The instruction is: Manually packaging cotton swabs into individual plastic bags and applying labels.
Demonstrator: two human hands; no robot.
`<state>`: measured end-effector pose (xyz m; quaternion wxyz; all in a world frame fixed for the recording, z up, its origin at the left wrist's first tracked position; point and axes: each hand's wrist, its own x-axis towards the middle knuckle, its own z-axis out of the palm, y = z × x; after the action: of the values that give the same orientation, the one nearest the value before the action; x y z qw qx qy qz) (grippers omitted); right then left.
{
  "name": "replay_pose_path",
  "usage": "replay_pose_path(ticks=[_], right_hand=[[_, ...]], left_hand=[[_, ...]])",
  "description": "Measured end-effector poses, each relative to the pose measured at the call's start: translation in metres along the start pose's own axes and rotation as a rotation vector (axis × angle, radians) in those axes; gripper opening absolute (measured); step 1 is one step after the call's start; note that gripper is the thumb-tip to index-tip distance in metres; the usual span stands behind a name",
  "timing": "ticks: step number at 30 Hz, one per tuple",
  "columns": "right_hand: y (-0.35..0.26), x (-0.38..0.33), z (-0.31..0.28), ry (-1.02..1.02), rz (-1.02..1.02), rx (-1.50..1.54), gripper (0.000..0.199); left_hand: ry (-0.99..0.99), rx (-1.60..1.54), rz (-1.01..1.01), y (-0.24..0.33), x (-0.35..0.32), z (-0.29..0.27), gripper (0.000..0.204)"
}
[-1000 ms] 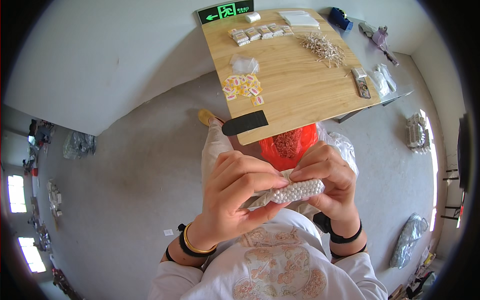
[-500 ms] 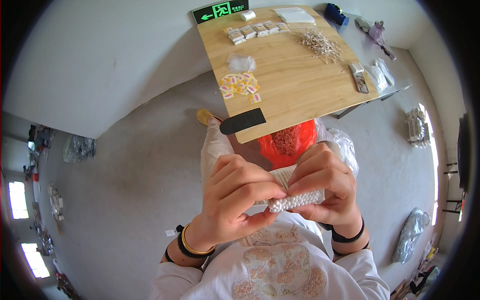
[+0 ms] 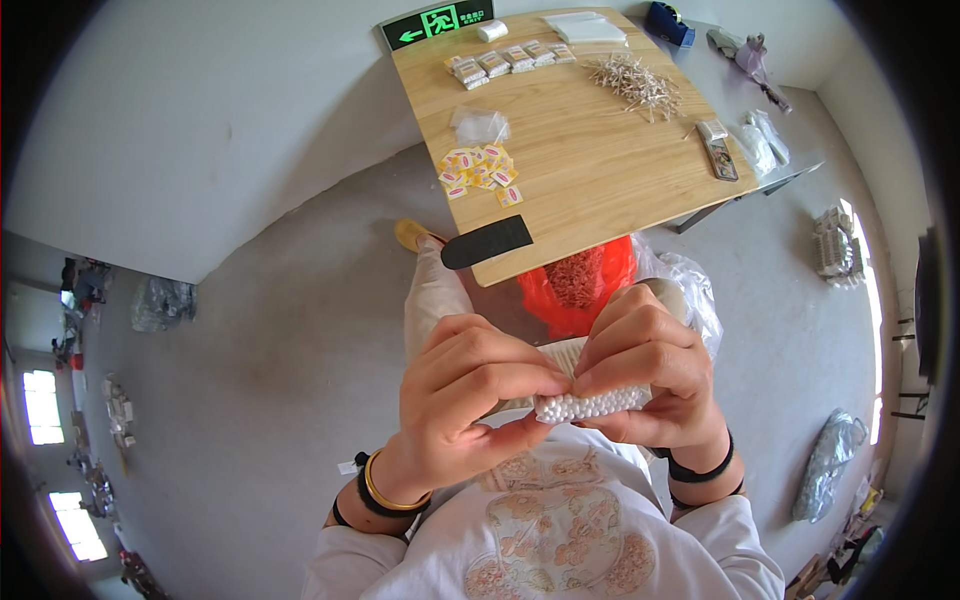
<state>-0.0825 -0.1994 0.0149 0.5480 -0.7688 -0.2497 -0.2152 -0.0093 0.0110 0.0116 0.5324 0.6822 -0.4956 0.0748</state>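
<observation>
In front of my chest I hold a pack of cotton swabs (image 3: 592,405), its white tips facing me in tight rows and the sticks running away behind them. My left hand (image 3: 470,385) is closed on the pack's left end, thumb beneath and fingers on top. From the other side my right hand (image 3: 655,365) grips it likewise. The index fingertips of both hands nearly meet over the upper edge. Whether film wraps the swabs is hard to make out. Beyond my hands, a red plastic bag (image 3: 610,280) with reddish contents hangs or stands below the table edge.
On the wooden table (image 3: 590,180) lie several packed swab bundles (image 3: 515,60), a heap of loose swabs (image 3: 635,85), yellow-and-white cards (image 3: 480,168), clear bags (image 3: 480,125), a phone (image 3: 721,160) and a black strip (image 3: 487,243). A blue tape dispenser (image 3: 670,25) stands beyond.
Both hands keep the same grip on the swab pack, with only a slight shift of the fingers. The view has moved a little; the table things stay put.
</observation>
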Motion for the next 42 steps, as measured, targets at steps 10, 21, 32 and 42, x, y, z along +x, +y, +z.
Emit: replay_pose_path(ticks=[10, 21, 32, 42], right_hand=[[0.002, -0.002, 0.001, 0.000, 0.077, 0.064, 0.026], [0.004, -0.005, -0.001, -0.005, 0.244, 0.157, 0.028], [0.007, -0.011, 0.013, 0.163, 0.591, 0.641, 0.036], [0.011, -0.013, 0.017, 0.142, 0.555, 0.686, 0.026]], left_hand=[[-0.069, 0.029, -0.023, 0.002, 0.005, -0.004, 0.027], [-0.070, -0.272, -0.325, 0.005, 0.000, -0.004, 0.026], [0.024, -0.637, -0.662, -0.004, -0.003, 0.005, 0.045], [0.062, -0.670, -0.678, -0.005, -0.008, 0.006, 0.041]])
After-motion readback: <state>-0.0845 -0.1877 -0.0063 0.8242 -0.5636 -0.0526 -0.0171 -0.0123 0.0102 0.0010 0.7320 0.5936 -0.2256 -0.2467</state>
